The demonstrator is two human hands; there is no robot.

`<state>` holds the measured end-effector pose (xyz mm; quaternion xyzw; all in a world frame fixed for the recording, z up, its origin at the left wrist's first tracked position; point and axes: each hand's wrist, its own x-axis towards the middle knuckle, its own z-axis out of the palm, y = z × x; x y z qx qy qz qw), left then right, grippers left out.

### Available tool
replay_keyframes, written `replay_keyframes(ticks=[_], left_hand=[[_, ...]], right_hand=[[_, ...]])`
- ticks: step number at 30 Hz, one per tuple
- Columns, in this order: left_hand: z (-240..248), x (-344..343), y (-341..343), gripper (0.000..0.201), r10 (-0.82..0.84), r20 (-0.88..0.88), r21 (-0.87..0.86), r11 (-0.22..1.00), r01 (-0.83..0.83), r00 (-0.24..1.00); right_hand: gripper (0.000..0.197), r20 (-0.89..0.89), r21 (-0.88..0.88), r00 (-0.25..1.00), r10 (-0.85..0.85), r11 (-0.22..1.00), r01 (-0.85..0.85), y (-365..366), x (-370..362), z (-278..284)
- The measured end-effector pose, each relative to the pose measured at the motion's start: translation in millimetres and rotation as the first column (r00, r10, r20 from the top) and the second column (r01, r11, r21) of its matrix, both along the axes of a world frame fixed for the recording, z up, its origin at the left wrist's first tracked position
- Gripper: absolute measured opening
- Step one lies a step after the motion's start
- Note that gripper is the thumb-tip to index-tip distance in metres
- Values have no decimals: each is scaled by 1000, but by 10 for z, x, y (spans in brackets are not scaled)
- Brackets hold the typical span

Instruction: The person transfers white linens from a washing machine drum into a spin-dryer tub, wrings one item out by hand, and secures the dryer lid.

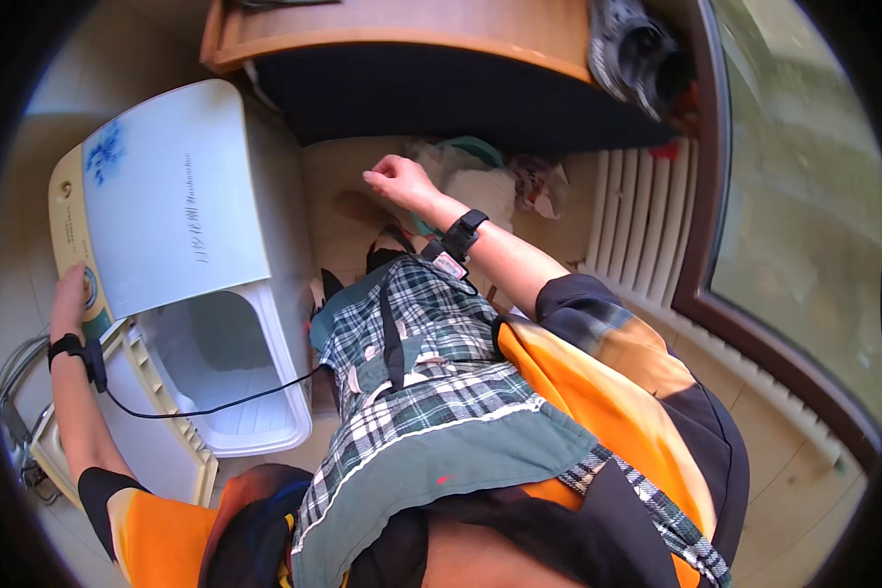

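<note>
A white washing machine (171, 211) with a pale blue-white top and a blue flower print stands at my left. My left hand (69, 297) is at the cream control panel (72, 211), its fingers closed at the round dial (90, 287) and partly hidden. The lid (132, 412) by the near tub (211, 358) is swung to the left, and the visible inside of the tub is pale. My right hand (402, 183) hangs over the floor beyond my knees with its fingers curled; nothing shows in it. A plaid apron (421, 343) covers my lap.
A thin black cable (206, 414) runs from my left wrist across the tub opening. Ahead stand a wooden cabinet (412, 24) and plastic bags (480, 186) on the floor. A white radiator (642, 220) and a framed window (804, 176) are at my right. Hoses (15, 382) lie far left.
</note>
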<state>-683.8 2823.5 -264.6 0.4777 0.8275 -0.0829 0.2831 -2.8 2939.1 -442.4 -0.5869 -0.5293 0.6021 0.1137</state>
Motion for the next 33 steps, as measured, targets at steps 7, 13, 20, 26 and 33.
replay_keyframes(ticks=[7,13,20,26,33], left_hand=[[1,1573,1004,40,-233,-703,114,895,430,672],[102,3680,377,66,-304,-293,360,843,399,907],[-412,3370,66,79,-336,-129,315,878,360,933],[-514,3198,37,69,-333,-182,327,867,376,925],[-518,3268,75,63,-354,-281,343,831,438,892]], right_hand=[[55,271,-213,926,-263,922,324,-40,1361,-416],[84,497,-355,839,-221,830,429,31,1873,-712],[91,617,-185,786,36,978,100,292,1738,-1674],[103,616,-249,780,111,967,60,99,1627,-2237],[96,589,-368,808,-2,889,271,-1293,2940,-2056]])
